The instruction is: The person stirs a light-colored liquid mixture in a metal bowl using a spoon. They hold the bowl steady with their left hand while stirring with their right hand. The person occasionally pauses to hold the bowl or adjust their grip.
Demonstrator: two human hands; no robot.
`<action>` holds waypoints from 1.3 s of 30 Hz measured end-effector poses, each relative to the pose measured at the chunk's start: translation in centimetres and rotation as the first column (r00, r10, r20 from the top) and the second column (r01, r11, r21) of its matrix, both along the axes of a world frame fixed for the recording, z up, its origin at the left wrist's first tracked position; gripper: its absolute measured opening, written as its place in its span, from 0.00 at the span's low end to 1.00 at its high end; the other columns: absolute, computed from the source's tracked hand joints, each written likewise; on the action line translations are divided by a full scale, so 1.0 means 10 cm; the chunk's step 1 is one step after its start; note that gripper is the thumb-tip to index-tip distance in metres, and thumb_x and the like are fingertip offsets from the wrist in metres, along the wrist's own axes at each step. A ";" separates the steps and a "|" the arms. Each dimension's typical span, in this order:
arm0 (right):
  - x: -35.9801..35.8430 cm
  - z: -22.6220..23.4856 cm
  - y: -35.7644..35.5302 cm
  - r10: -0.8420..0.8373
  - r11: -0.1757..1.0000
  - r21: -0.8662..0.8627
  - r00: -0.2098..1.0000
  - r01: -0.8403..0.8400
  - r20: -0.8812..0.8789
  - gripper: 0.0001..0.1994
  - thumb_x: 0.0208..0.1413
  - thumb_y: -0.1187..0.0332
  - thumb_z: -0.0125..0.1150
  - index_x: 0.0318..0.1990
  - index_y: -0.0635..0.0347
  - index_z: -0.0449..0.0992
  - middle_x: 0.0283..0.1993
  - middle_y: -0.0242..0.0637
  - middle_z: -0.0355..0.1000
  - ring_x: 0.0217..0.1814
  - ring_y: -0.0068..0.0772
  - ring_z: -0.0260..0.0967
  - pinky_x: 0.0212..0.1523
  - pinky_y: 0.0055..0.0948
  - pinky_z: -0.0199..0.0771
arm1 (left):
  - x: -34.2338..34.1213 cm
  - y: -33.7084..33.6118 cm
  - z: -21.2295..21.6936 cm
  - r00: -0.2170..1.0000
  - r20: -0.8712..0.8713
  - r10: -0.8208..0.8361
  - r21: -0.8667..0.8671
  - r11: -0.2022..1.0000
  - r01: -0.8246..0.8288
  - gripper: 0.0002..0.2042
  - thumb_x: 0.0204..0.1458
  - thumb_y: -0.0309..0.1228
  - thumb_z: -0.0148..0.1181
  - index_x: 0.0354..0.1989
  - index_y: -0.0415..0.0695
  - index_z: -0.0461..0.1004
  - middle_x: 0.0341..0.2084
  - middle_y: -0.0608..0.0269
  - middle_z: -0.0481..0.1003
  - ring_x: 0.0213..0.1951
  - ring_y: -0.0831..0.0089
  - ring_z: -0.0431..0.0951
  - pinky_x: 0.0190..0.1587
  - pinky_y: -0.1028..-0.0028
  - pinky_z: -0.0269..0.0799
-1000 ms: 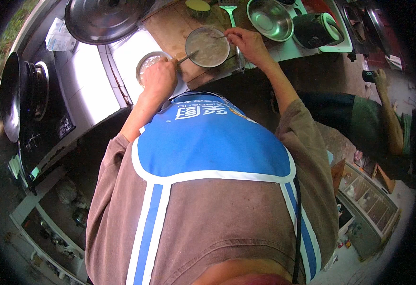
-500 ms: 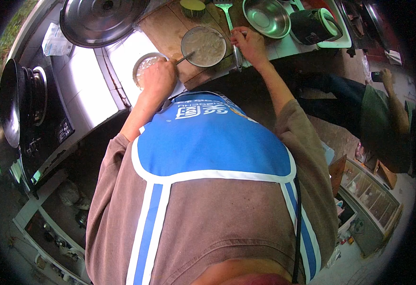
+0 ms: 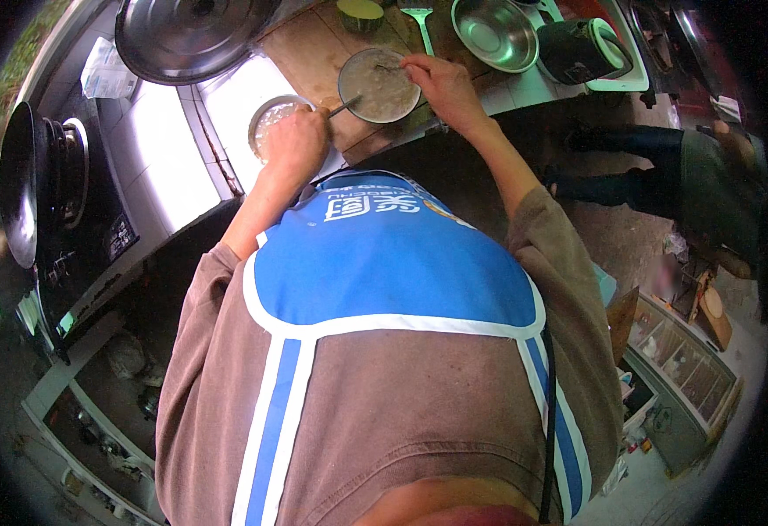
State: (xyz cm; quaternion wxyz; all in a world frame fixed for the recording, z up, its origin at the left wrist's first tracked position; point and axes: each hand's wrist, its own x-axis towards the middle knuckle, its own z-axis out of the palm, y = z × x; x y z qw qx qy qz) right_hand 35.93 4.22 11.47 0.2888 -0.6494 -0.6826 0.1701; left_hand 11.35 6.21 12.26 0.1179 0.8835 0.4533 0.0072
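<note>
A bowl of pale, wet, lumpy food (image 3: 377,95) stands on the brown part of the counter, in front of me. My right hand (image 3: 450,89) is at its right rim, fingers pinched on a thin metal utensil (image 3: 389,67) that reaches over the food; its exact kind does not show. From the left, my left hand (image 3: 298,140) is closed on a dark, thin-handled utensil (image 3: 343,107), whose far end dips into the same bowl. Partly behind this hand stands a second bowl (image 3: 257,123), also with pale lumpy contents.
Behind the bowls are a spatula (image 3: 419,19), a green cup (image 3: 359,14), a steel basin (image 3: 496,35) and a black pot (image 3: 577,51). A large dark lid (image 3: 186,35) lies back left. A wok (image 3: 20,184) stands at left. Another person (image 3: 664,175) is at right.
My right hand has moved left from beside the spatula to the bowl's rim, and its utensil is now over the food. My left hand has barely moved. The other person has shifted.
</note>
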 end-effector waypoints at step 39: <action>-0.17 0.09 0.19 0.191 0.970 0.127 0.973 -0.208 0.129 0.09 0.53 0.65 0.53 0.38 0.56 0.75 0.36 0.42 0.73 0.36 0.44 0.72 0.35 0.33 0.72 | 0.07 -0.06 0.08 0.999 -0.033 0.010 -0.015 1.000 -0.010 0.07 0.45 0.26 0.49 0.27 0.41 0.75 0.24 0.48 0.75 0.28 0.52 0.77 0.29 0.60 0.73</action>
